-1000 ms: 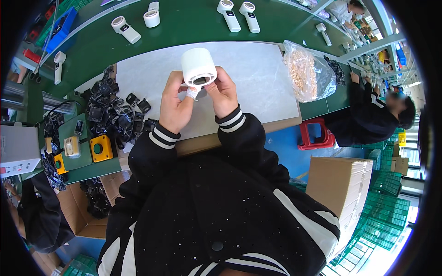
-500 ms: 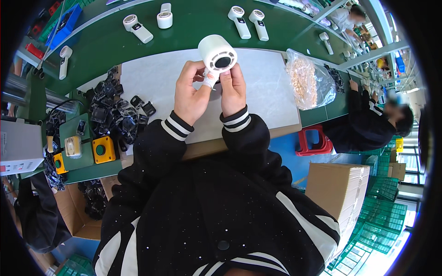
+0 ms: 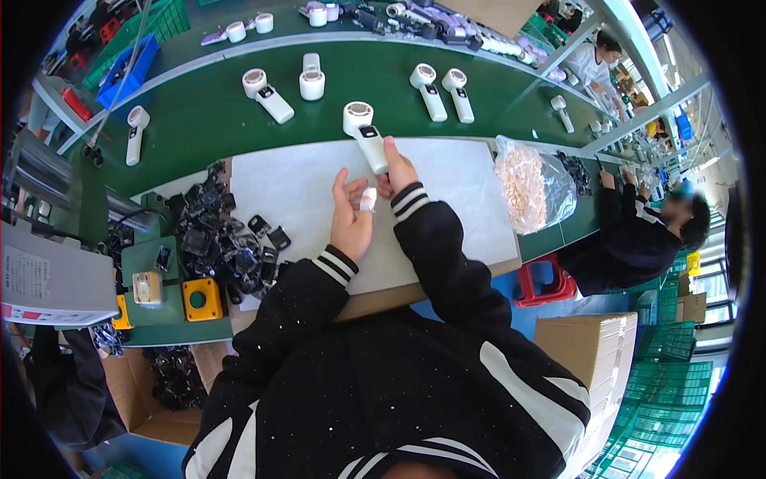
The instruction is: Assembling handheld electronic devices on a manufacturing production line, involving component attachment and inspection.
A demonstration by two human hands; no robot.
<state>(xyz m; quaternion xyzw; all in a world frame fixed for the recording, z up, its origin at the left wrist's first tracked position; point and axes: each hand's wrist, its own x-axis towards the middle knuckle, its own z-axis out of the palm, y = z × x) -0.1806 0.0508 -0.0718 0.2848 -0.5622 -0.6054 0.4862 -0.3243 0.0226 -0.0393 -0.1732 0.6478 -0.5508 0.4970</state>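
Observation:
A white handheld fan [image 3: 369, 146] with a round head and a small dark display is in my right hand [image 3: 396, 169]. That hand grips the lower end of the handle, and the fan head points away from me over the far edge of the pale work mat [image 3: 447, 231]. Just to the left of the handle, my left hand [image 3: 351, 217] is above the mat with its fingers apart and nothing in it. A white wrap [image 3: 368, 199] covers part of its thumb.
Several similar fans [image 3: 268, 96] lie on the green table [image 3: 199, 120] beyond the mat. Small black parts [image 3: 219, 231] are heaped at left, near a yellow button box [image 3: 201, 299]. A clear bag of beige pieces [image 3: 523, 188] is at right; a person [image 3: 638, 231] sits beyond.
My left hand has let go of the fan and drawn back. The right hand now holds it alone, turned so its display shows. The view has tilted toward the far side.

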